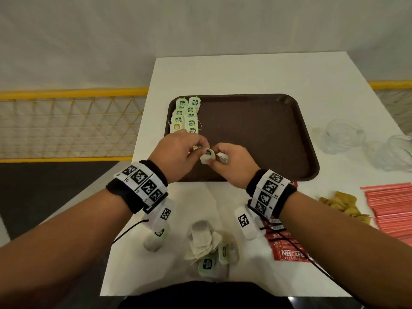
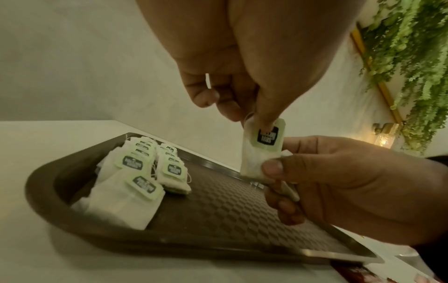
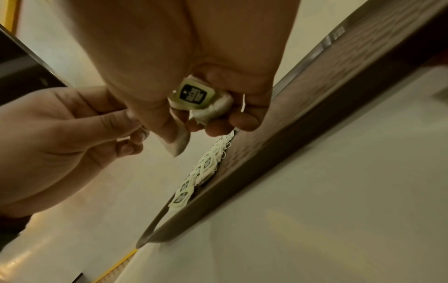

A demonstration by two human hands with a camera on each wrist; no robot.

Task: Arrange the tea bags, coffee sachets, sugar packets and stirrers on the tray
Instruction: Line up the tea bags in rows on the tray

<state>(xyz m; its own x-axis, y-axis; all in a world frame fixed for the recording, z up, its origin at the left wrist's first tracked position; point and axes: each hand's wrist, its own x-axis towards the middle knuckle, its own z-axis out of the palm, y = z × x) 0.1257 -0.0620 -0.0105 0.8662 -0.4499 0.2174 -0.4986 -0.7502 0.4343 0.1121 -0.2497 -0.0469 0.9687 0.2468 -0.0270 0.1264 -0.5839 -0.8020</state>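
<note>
A brown tray (image 1: 256, 134) lies on the white table, with two columns of green-tagged tea bags (image 1: 185, 117) in its far left corner. Both hands hover over the tray's near left part. My left hand (image 1: 198, 148) pinches the top of one tea bag (image 2: 263, 145) at its tag. My right hand (image 1: 217, 157) pinches the lower end of the same bag with its thumb. A second tea bag (image 3: 194, 95) sits crumpled in that hand's curled fingers. Loose tea bags (image 1: 207, 246) lie in a heap near the table's front edge.
Red Nescafe coffee sachets (image 1: 287, 246) lie under my right forearm. Brown sugar packets (image 1: 341, 204) and a bundle of red stirrers (image 1: 390, 208) lie to the right. Clear glass cups (image 1: 343, 137) stand right of the tray. A yellow railing (image 1: 66, 94) runs left of the table.
</note>
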